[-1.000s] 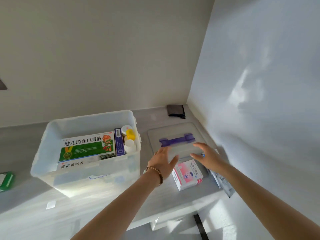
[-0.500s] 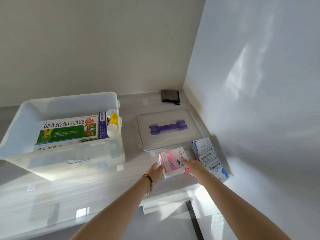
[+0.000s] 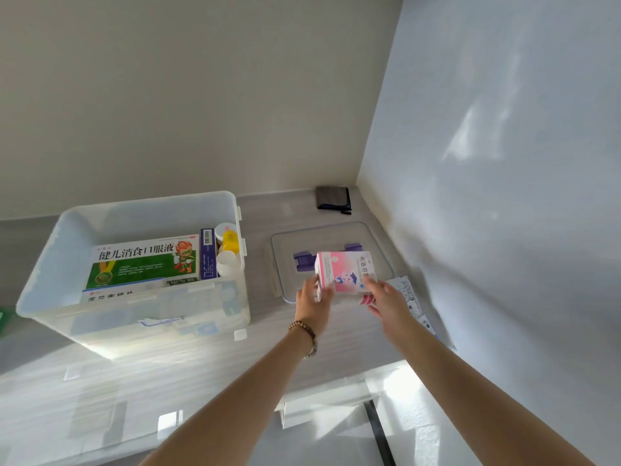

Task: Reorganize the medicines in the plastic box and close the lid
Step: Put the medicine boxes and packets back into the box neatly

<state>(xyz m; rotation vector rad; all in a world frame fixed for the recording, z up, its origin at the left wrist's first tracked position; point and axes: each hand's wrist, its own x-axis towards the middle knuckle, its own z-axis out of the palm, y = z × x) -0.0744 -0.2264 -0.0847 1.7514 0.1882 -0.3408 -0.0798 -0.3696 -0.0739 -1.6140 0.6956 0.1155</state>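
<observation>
A pink and white medicine box [image 3: 346, 272] is lifted above the table, held between my left hand [image 3: 314, 302] on its left side and my right hand [image 3: 386, 299] on its right. Behind it lies the clear lid [image 3: 373, 237] with a purple handle [image 3: 304, 260], flat on the table. To the left stands the open translucent plastic box [image 3: 134, 210], holding a green and white medicine carton [image 3: 144, 264], a purple box [image 3: 207, 253], a yellow-capped bottle [image 3: 231, 240] and a white bottle [image 3: 226, 262].
White medicine sachets [image 3: 411, 297] lie on the table by the right wall. A dark folded cloth [image 3: 333, 198] sits in the back corner. A green packet [image 3: 3, 319] shows at the left edge. The table's front edge runs below my arms.
Both hands closed on the pink box and lifted it off the table, up in front of the lid. The view shifted down and left.
</observation>
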